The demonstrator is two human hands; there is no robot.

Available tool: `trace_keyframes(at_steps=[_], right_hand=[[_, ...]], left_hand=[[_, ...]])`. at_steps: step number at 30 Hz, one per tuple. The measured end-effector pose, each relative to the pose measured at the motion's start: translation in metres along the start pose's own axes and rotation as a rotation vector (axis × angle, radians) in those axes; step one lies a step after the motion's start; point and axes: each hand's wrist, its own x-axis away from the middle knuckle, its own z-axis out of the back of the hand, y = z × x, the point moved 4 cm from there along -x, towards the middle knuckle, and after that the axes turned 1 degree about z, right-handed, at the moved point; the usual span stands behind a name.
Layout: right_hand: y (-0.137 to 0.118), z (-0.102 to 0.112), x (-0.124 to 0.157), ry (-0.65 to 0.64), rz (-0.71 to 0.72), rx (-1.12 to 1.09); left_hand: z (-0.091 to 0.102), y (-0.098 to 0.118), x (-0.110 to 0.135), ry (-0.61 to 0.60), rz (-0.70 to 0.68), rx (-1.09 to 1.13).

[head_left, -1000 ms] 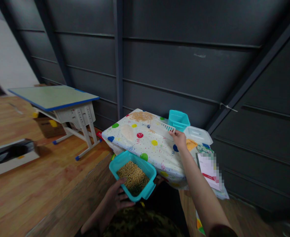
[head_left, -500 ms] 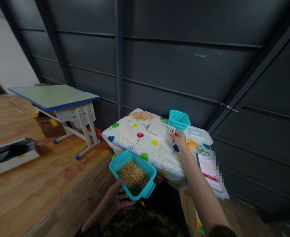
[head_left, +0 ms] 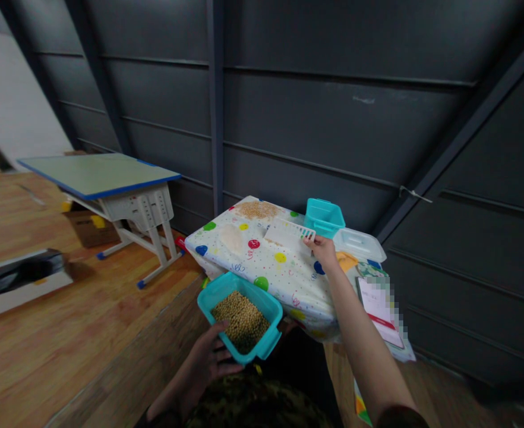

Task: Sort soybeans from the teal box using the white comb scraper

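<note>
My left hand (head_left: 206, 364) grips a teal plastic box (head_left: 240, 315) filled with yellowish beans, held below the near edge of a small table covered by a white cloth with coloured dots (head_left: 262, 261). My right hand (head_left: 322, 249) reaches across the cloth and pinches the corner of a white slotted plastic tray (head_left: 289, 233), tilted up off the cloth. A heap of pale grain (head_left: 256, 209) lies at the far end of the cloth. An empty teal box (head_left: 324, 217) and a clear lid (head_left: 360, 244) stand just beyond my right hand.
A dark panelled wall (head_left: 333, 119) stands right behind the table. A green-topped school desk (head_left: 101, 175) stands to the left on the wooden floor (head_left: 43, 333). Papers (head_left: 380, 309) lie at the table's right edge. A long white box (head_left: 16, 282) lies on the floor at the far left.
The white slotted tray has shifted slightly left and up in my right hand. My left hand and the box of beans have stayed put.
</note>
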Motion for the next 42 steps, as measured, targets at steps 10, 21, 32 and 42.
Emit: trace_keyframes(at_steps=[10, 21, 32, 42], right_hand=[[-0.001, 0.000, 0.003, -0.050, -0.028, -0.060], [-0.004, 0.000, 0.004, -0.061, -0.059, -0.065], [-0.010, -0.003, 0.010, -0.118, -0.072, -0.086], [-0.008, -0.004, 0.010, -0.158, -0.051, -0.044]], left_hand=[[-0.001, 0.001, 0.002, 0.017, 0.012, 0.034], [-0.004, 0.004, 0.006, 0.034, 0.021, 0.029], [0.001, 0.001, -0.001, -0.016, -0.003, 0.012], [0.003, -0.001, -0.003, -0.013, 0.014, -0.009]])
